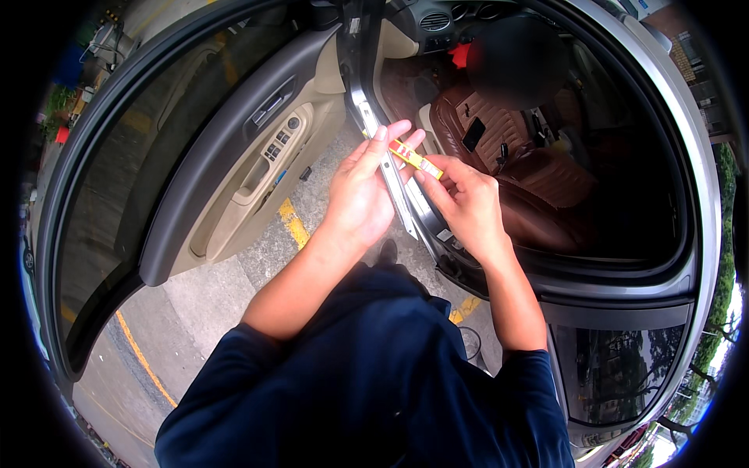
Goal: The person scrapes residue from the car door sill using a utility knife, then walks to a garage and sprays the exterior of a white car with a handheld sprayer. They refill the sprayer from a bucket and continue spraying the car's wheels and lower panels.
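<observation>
Both hands hold a small, flat yellow stick (414,158) with a white patch, up in front of the open car doorway. The left hand (363,195) has its fingers out straight and pressed together behind one end. The right hand (466,199) pinches the other end. Beyond them sits a brown padded leather car seat (538,168). The grey and tan car door (234,156) stands open on the left.
</observation>
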A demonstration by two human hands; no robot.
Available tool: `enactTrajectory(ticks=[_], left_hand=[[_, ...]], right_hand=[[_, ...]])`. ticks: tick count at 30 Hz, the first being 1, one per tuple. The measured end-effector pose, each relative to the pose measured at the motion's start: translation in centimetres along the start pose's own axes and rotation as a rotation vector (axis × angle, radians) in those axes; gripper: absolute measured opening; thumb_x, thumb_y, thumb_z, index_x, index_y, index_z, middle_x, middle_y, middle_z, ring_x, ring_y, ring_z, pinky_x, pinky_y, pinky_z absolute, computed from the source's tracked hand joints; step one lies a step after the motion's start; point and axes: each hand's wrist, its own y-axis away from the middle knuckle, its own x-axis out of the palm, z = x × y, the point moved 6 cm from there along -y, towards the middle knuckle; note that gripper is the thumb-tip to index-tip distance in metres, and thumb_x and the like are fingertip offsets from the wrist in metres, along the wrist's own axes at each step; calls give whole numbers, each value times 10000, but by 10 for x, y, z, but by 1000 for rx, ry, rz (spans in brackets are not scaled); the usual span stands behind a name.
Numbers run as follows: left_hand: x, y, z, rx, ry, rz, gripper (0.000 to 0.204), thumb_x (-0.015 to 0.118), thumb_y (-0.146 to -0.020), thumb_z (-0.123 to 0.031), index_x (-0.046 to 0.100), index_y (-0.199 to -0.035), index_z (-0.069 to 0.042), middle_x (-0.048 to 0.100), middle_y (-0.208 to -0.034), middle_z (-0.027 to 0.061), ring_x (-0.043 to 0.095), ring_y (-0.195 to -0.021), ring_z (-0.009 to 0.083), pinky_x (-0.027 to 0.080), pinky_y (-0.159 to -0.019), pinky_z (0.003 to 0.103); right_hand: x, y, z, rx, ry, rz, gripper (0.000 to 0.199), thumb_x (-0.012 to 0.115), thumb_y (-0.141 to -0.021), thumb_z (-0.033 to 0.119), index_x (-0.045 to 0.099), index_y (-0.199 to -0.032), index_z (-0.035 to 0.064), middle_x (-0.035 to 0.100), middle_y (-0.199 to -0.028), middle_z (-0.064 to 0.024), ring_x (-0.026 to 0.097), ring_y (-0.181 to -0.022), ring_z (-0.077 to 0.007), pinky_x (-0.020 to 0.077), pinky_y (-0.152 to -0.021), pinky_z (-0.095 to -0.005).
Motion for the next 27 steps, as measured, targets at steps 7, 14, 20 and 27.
enactTrajectory(ticks=[7,14,20,27], left_hand=[[0,0,1,-12,-3,3,455,475,-957,-247,408,-1243,100,443,-1266,204,380,-1278,302,377,-1011,410],[2,1,4,-46,-53,-34,406,430,-974,-242,471,-1212,84,483,-1249,223,400,-1270,261,397,-961,359],[-1,2,4,-51,-48,-9,404,423,-977,-250,476,-1217,70,473,-1267,218,411,-1259,246,380,-974,341],[-19,-13,6,-60,1,-14,408,427,-972,-256,467,-1212,71,426,-1307,187,389,-1268,286,362,-1032,434]], right_hand=[[1,-1,0,41,-21,57,211,662,-797,121,628,-971,6,626,-788,-188,621,-667,-325,485,-585,-355],[5,-2,5,-153,50,-33,229,667,-776,79,628,-991,9,628,-788,-178,620,-671,-328,490,-597,-370],[12,-4,4,-172,49,-33,234,666,-768,56,630,-994,9,629,-797,-176,626,-682,-319,493,-607,-373],[14,-7,-21,72,-49,-31,225,648,-814,128,628,-1005,11,639,-817,-163,629,-658,-242,489,-608,-325]])
